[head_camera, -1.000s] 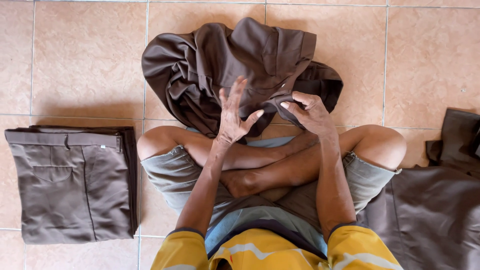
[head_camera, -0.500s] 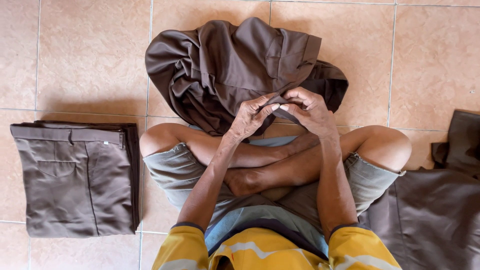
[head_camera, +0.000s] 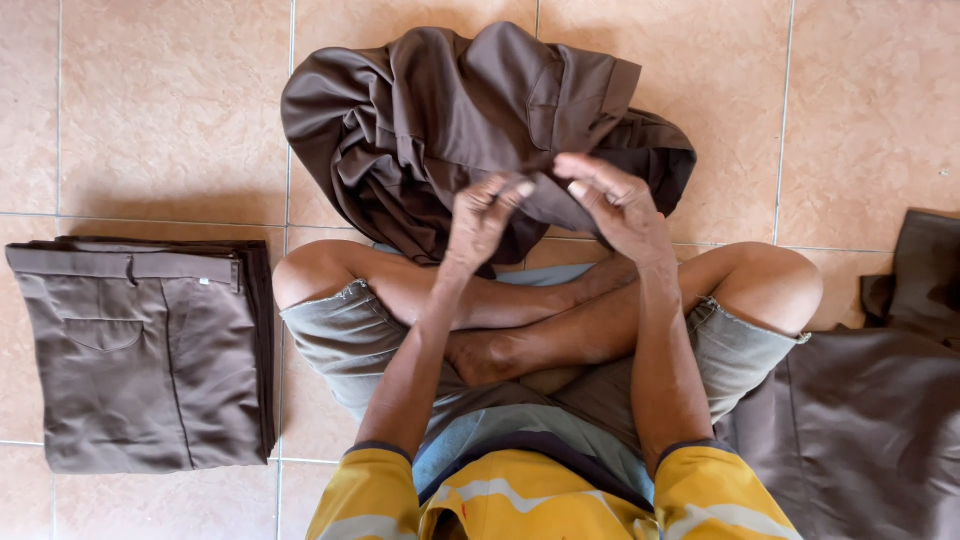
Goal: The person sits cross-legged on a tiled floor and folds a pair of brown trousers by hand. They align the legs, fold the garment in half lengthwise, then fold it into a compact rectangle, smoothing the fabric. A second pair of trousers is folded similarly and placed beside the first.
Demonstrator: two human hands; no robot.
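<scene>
A crumpled dark brown garment (head_camera: 450, 120) lies bunched on the tiled floor in front of my crossed legs. My left hand (head_camera: 480, 222) and my right hand (head_camera: 618, 205) are raised together over its near edge. Both pinch a small fold of its cloth between fingers and thumb, fingertips almost touching. The fabric hangs down from the pinch onto the pile.
A neatly folded pair of brown trousers (head_camera: 140, 350) lies on the floor at my left. More dark brown cloth (head_camera: 870, 400) is spread at my right, beside my knee. Pale orange floor tiles (head_camera: 150, 100) surround the pile.
My left hand, spread open above the garment a second ago, has closed onto the cloth beside my right hand. Both hands have lifted the pinched fold slightly.
</scene>
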